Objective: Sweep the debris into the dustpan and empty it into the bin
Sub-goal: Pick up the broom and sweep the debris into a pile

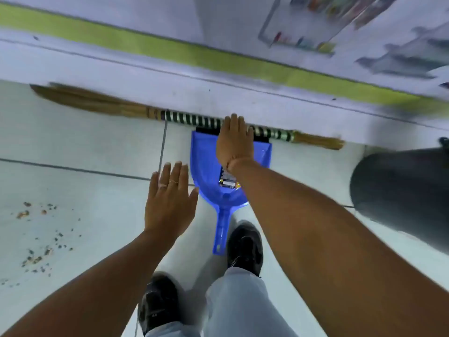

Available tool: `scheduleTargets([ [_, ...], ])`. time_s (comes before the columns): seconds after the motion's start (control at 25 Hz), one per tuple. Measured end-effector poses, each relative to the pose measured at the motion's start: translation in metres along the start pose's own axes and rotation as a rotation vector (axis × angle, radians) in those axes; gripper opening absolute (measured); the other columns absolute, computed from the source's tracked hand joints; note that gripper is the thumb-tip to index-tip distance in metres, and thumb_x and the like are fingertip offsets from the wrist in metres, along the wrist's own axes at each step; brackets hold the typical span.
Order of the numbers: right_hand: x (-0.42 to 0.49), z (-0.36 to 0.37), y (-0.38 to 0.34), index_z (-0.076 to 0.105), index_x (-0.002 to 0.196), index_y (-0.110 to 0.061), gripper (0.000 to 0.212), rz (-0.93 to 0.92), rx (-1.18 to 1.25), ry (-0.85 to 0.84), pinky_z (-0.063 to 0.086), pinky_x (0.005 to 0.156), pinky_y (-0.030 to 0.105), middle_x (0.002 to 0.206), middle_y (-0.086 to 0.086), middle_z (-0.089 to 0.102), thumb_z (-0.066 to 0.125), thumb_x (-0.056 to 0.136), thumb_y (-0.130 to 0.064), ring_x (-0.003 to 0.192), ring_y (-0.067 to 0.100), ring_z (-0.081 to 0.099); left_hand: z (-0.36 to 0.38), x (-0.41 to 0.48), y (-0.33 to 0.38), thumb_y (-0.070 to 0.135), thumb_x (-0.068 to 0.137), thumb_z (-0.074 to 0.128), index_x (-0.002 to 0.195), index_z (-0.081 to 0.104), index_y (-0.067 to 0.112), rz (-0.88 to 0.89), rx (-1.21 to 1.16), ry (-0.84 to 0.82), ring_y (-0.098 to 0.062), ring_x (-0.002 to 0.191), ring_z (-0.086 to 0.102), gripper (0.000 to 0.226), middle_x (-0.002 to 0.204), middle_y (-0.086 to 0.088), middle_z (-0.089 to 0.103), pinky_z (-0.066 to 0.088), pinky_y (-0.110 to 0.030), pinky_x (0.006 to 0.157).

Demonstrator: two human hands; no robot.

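A blue dustpan (205, 166) lies flat on the tiled floor, handle toward my feet, mouth against the wall base. A grass broom (189, 119) with a black-and-white banded handle lies along the wall base behind the dustpan. My right hand (234, 142) is stretched out flat above the dustpan's mouth, fingertips over the broom handle, holding nothing. Spread open, my left hand (170, 198) hovers just left of the dustpan, empty, rings on two fingers. Brown and dark debris (41, 237) is scattered on the floor at the far left.
A dark grey bin (401, 190) stands at the right edge. A white wall base with a green stripe (170, 48) runs across the top. My two black shoes (245, 248) stand just below the dustpan handle.
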State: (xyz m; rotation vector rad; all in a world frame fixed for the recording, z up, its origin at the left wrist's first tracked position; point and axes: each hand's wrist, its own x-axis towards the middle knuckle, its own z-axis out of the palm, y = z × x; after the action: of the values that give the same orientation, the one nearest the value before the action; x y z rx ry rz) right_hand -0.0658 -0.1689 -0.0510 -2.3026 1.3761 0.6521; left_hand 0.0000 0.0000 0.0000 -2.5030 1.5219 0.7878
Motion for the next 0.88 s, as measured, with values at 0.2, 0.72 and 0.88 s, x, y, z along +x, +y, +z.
scheduleTargets([
  [0.2, 0.059, 0.037, -0.004, 0.024, 0.147, 0.000, 0.053, 0.105, -0.083, 0.030, 0.015, 0.115, 0.057, 0.149, 0.019, 0.034, 0.035, 0.096, -0.008, 0.140, 0.037, 0.026, 0.042, 0.051, -0.016, 0.037, 0.091, 0.029, 0.133, 0.041, -0.001, 0.068, 0.059, 0.084, -0.037, 0.130, 0.044, 0.058, 0.137, -0.020, 0.051, 0.034, -0.053, 0.106],
  [0.72, -0.119, -0.089, -0.035, 0.069, 0.107, -0.010, 0.044, -0.152, -0.205, 0.059, 0.050, 0.049, 0.026, 0.077, 0.009, 0.070, 0.075, 0.072, -0.036, 0.058, 0.028, 0.070, -0.087, -0.076, 0.000, 0.040, 0.088, 0.026, 0.133, 0.042, -0.002, -0.180, -0.081, -0.025, -0.036, 0.128, 0.046, 0.063, 0.135, -0.021, 0.052, 0.035, -0.052, 0.107],
  [0.88, -0.190, -0.151, -0.087, 0.036, 0.138, -0.002, 0.046, -0.155, 0.021, -0.219, 0.049, 0.086, 0.043, 0.128, 0.020, 0.054, 0.041, 0.094, -0.011, 0.115, 0.039, 0.058, -0.158, -0.136, -0.013, 0.039, 0.090, 0.028, 0.133, 0.040, -0.002, -0.186, -0.100, -0.024, -0.037, 0.129, 0.044, 0.062, 0.136, -0.022, 0.051, 0.033, -0.052, 0.108],
])
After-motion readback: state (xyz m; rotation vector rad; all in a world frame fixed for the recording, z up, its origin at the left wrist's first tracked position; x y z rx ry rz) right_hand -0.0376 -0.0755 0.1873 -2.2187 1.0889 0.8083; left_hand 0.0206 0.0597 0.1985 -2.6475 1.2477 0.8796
